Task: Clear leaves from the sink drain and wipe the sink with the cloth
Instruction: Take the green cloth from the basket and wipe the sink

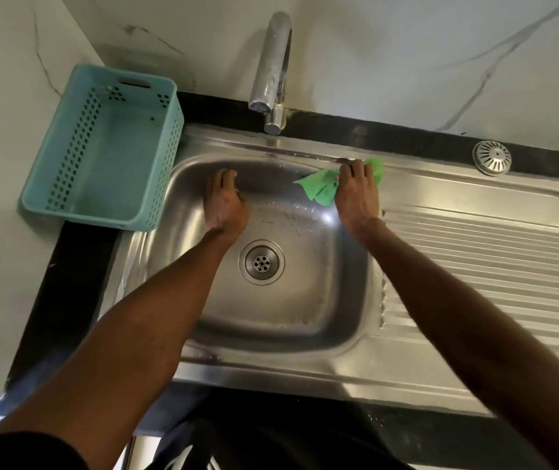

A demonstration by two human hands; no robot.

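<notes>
The crumpled green cloth [325,188], pinched by the right hand [356,195] against the steel sink's [271,351] far-right rim, could slip into the basin if that pinch loosens, while the left hand [225,201] rests flat-fingered inside, holding nothing, beyond the leaf-free drain [261,262].

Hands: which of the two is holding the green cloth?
The right hand grips the green cloth at the basin's back right rim; the left hand holds nothing, fingers resting on the sink back wall.
</notes>
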